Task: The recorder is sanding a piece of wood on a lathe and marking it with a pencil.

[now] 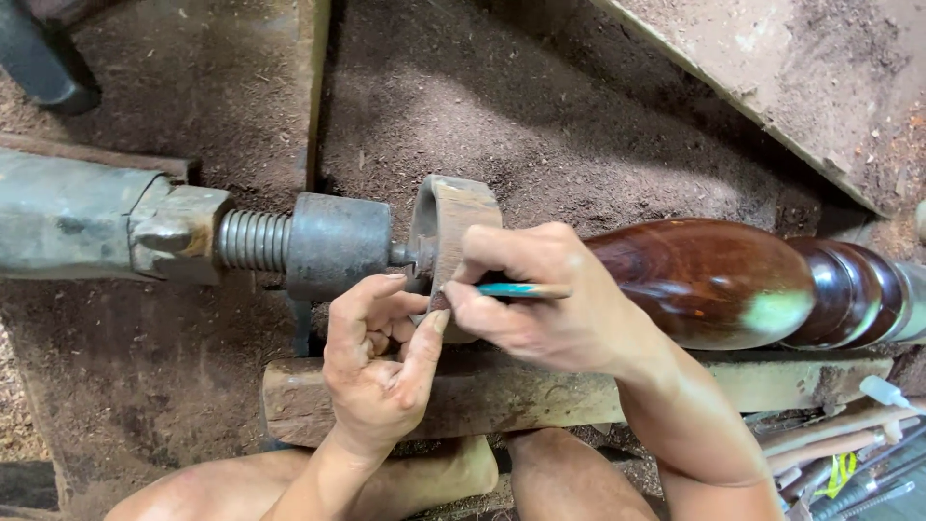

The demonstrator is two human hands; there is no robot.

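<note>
A dark glossy turned wooden spindle [709, 280] lies horizontal in a lathe, with a pale raw wooden end block [461, 214] at its left. My right hand [550, 299] rests over the spindle's left part and holds a thin tool with a teal handle [511, 289], its tip against the end block. My left hand [381, 362] is just below and left of it, with thumb and fingers pinched near the tool's tip at the block's edge.
A grey metal tailstock [92, 217] with a threaded screw [253, 241] and a cylinder [338, 243] presses in from the left. A worn wooden rest bar [540, 391] runs below. Sawdust [559, 125] covers the bed. Several tool handles [839, 449] lie at lower right. My legs are below.
</note>
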